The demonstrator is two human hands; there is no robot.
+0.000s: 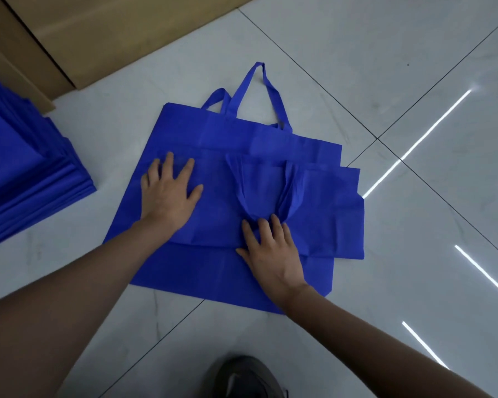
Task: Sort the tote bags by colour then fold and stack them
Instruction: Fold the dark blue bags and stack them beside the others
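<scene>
On floor tiles (414, 268), flat over a second bag (202, 271): blue tote bag (328, 214), right edge jutting past. Left grip (170, 191) splayed, pressing near its left edge; right grip (273, 251) straight-fingered on tucked handles (259, 191). Folded stack (26, 173) far left, well apart.

floor (385, 53): glossy white tiles, dark grout | light streaks (420, 140): right | tan board (112, 33): upper left

I log: left hand (170, 191) and right hand (273, 254) bare, forearms (78, 280) bare up to the frame edge. Below the right hand, one dark grey shoe (245, 377) with a paler mark on its side.
</scene>
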